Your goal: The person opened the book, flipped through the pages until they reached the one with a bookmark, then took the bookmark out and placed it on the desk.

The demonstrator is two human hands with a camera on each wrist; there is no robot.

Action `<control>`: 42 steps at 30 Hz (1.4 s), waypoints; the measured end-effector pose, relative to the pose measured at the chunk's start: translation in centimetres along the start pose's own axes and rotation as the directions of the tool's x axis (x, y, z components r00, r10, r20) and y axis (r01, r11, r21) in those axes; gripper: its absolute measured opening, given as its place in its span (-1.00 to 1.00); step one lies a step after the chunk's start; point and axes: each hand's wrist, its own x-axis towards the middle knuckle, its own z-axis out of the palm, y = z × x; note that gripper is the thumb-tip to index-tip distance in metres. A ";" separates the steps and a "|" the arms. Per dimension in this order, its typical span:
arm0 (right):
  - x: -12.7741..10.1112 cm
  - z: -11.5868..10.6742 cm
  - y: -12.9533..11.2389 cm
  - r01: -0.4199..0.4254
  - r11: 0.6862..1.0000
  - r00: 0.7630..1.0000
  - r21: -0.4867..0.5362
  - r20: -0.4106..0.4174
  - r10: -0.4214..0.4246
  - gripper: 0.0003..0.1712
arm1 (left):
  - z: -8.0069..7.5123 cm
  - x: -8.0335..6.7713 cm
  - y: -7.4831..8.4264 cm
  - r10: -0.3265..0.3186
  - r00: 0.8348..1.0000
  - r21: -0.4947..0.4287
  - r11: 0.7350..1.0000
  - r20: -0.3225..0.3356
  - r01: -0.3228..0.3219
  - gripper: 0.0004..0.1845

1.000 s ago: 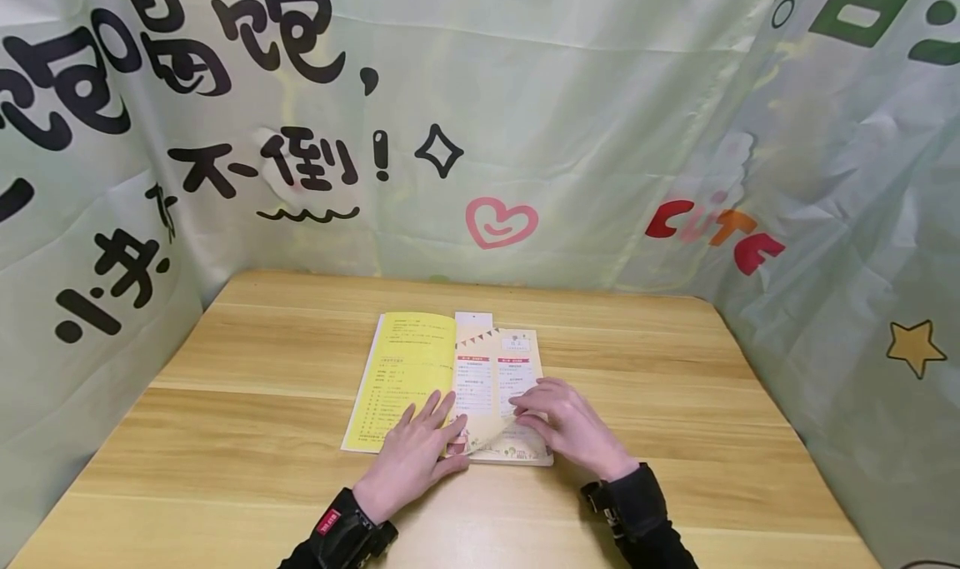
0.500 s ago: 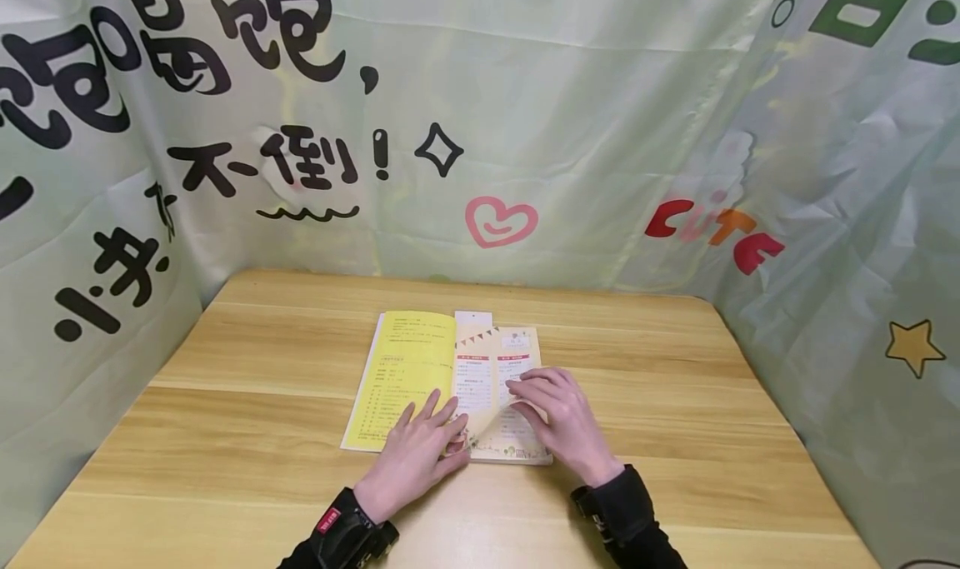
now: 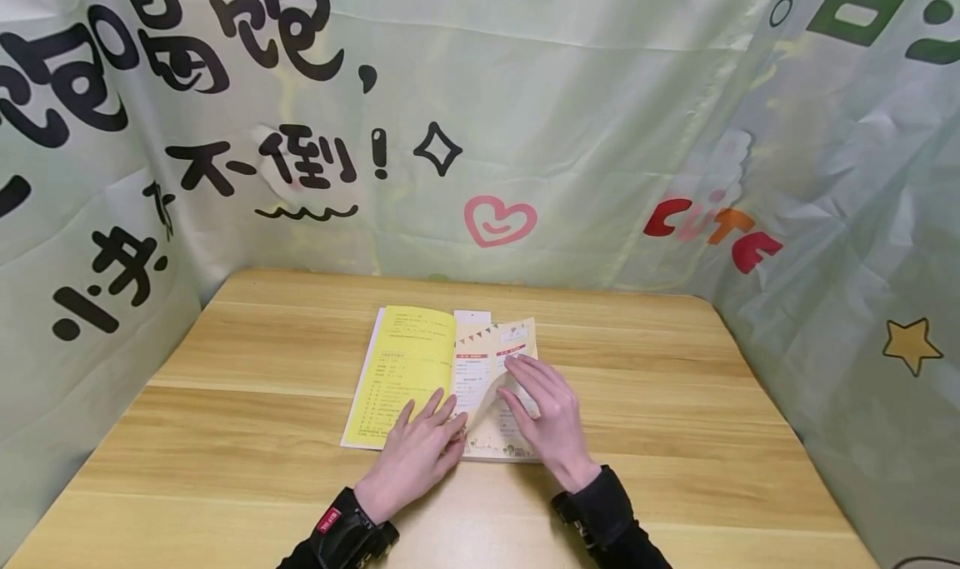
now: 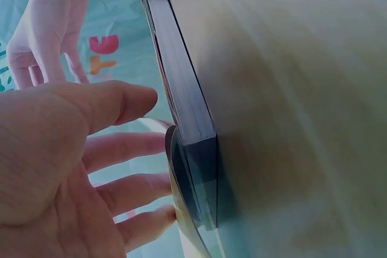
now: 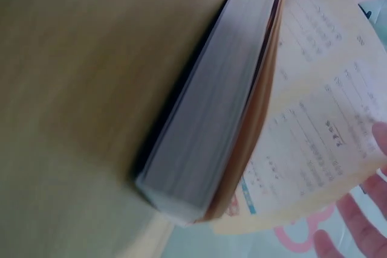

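An open book [image 3: 408,377] lies on the wooden table [image 3: 675,386], its left page yellow. My left hand [image 3: 420,452] rests flat on that yellow page near the spine, fingers straight; the left wrist view shows these fingers [image 4: 121,149] against the book's edge [image 4: 184,101]. My right hand [image 3: 536,411] pinches the cream right page [image 3: 480,369] at its outer edge and holds it raised and curled toward the spine. In the right wrist view the page [image 5: 314,107] arches above the page block [image 5: 224,107], with fingertips [image 5: 363,222] behind it.
A white slip [image 3: 472,316] sticks out from the top of the book. Pale green printed cloth [image 3: 525,119] hangs close around the table at the back and on both sides. Bare wood surrounds the book.
My right hand has moved up and left with the right page, lifting it further off the block. The left hand has stayed pressed on the yellow page.
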 end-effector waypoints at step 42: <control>0.6 2.2 -2.2 -0.511 0.822 0.644 0.250 0.745 0.173 -0.26 | -1.4 0.9 -0.4 -0.014 0.833 -0.231 0.963 -0.553 -0.137 -0.05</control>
